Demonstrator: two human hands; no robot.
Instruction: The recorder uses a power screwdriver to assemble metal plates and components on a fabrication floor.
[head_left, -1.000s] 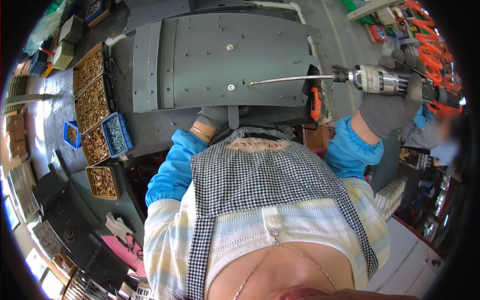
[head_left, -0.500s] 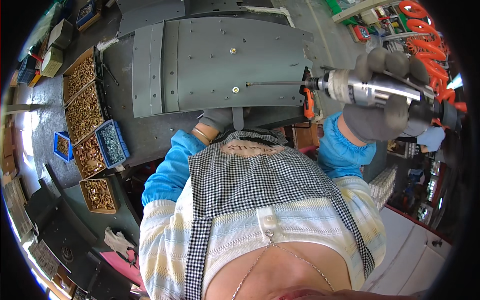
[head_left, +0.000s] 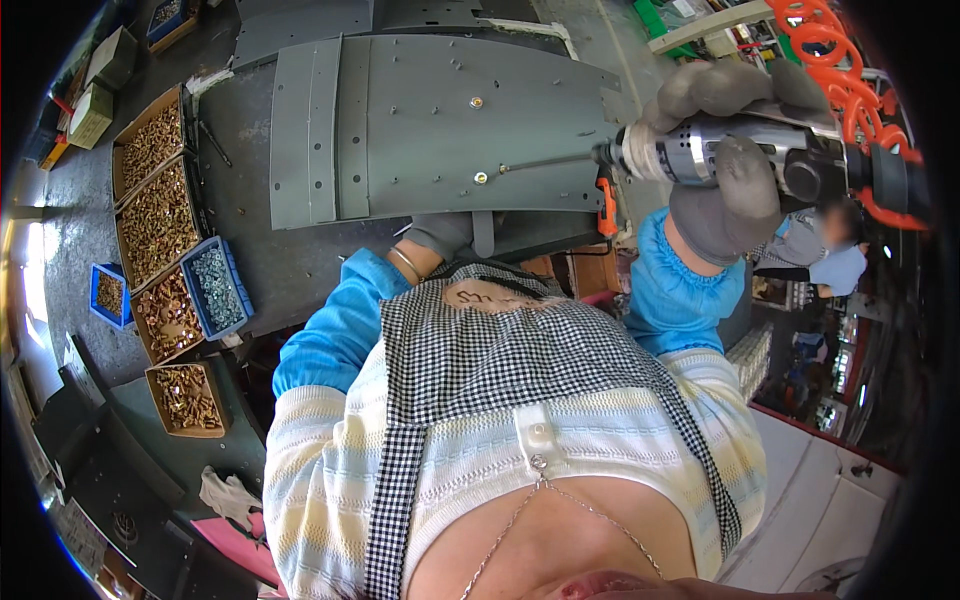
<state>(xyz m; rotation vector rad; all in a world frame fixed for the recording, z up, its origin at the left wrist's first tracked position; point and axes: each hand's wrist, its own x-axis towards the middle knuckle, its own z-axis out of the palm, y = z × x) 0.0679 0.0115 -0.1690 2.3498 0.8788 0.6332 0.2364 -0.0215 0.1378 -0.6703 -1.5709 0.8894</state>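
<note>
Observed grey panel lying on dark counter. Noted right hand wrapped round body of powered driver, apparently to steer long bit, with tip just beside yellowish fastener. Found left hand at panel's near edge, perhaps steadying; fingers hidden, unable to determine any grasp. Recorded, at left, cardboard trays holding brassy fasteners and larger blue bin holding silvery pieces, presumably placed for easy reach.
</note>
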